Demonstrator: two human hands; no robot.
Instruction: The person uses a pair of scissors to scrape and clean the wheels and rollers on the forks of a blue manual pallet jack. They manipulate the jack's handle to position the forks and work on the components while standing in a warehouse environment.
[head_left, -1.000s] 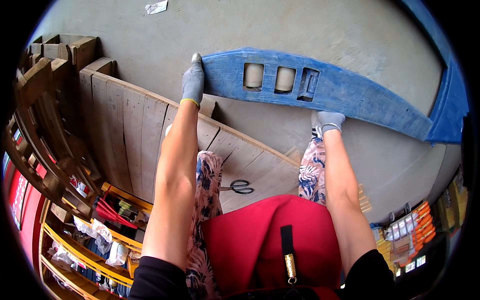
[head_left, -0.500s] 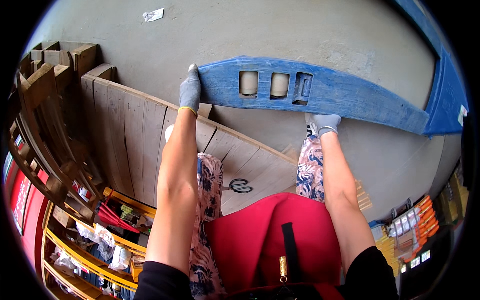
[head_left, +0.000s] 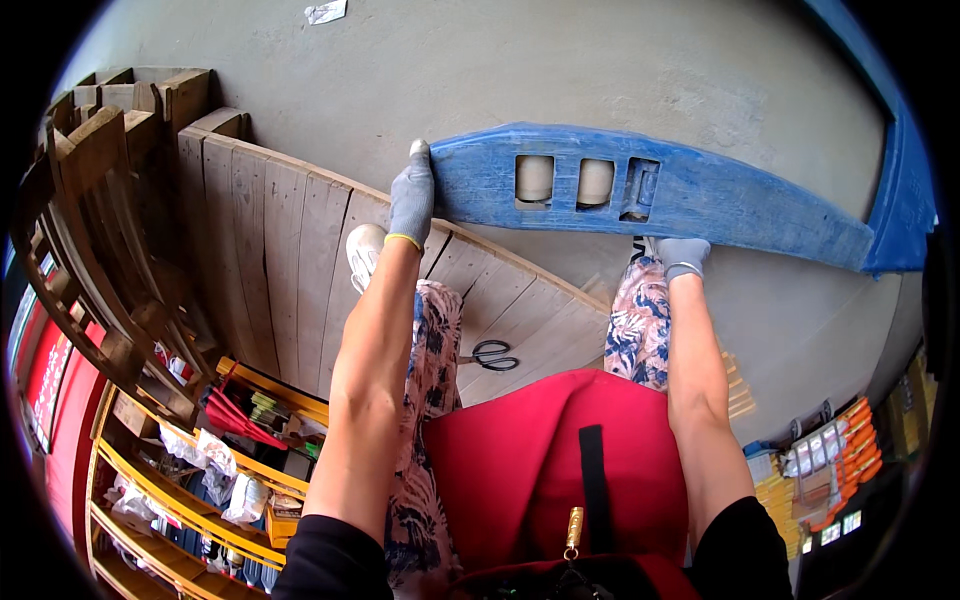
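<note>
I hold a long blue board (head_left: 755, 210) with worn paint, curved along its top and tapering rightward. Three cutouts pierce it: two show cream cylinders, the third a blue fitting. My gloved left hand (head_left: 410, 200) grips its left end, thumb uppermost. At the bottom edge, right of centre, my gloved right hand (head_left: 683, 255) is closed on it, fingertips hidden. The tapered end meets a larger blue piece (head_left: 897, 240) at the right rim. Below the board, black-handled scissors (head_left: 492, 355) rest on wooden planks (head_left: 262, 250), between my legs.
Curved wooden pallets (head_left: 100, 150) are piled at the left, above a yellow shelving unit (head_left: 150, 465) holding bags and small goods. Orange-handled items (head_left: 850, 450) stand at the lower right. A white scrap (head_left: 325, 12) lies on the grey floor (head_left: 600, 70).
Compared with a second ago, the board and both hands sit lower in the picture, closer to me, and a little rightward. More of my left shoe shows beside my left arm.
</note>
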